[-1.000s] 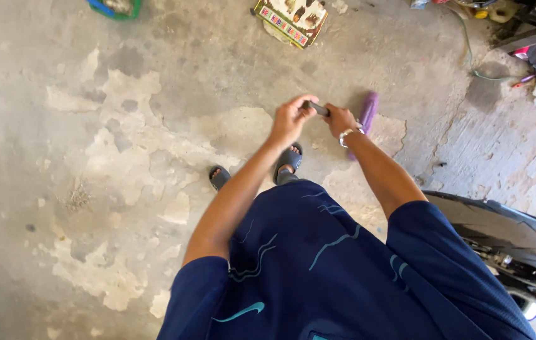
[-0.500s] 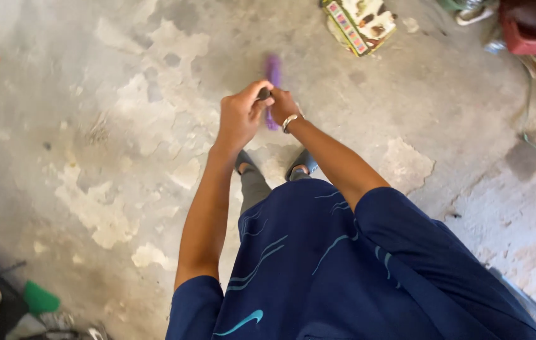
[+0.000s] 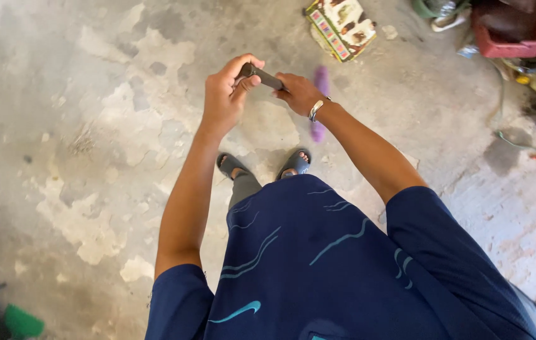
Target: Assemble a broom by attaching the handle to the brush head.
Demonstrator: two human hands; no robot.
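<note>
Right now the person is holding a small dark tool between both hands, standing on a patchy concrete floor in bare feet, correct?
Not quite. The head view shows dark sandals on the feet, not bare feet. The rest holds: the left hand and right hand hold a small dark tool between them, above the patchy concrete floor.

A worn concrete floor (image 3: 92, 126) fills the view, grey with pale patches where the surface has flaked. A patterned flat box (image 3: 341, 26) lies at the top; a red crate (image 3: 513, 44) and blurred clutter, perhaps tools, crowd the right edge in daylight
</note>
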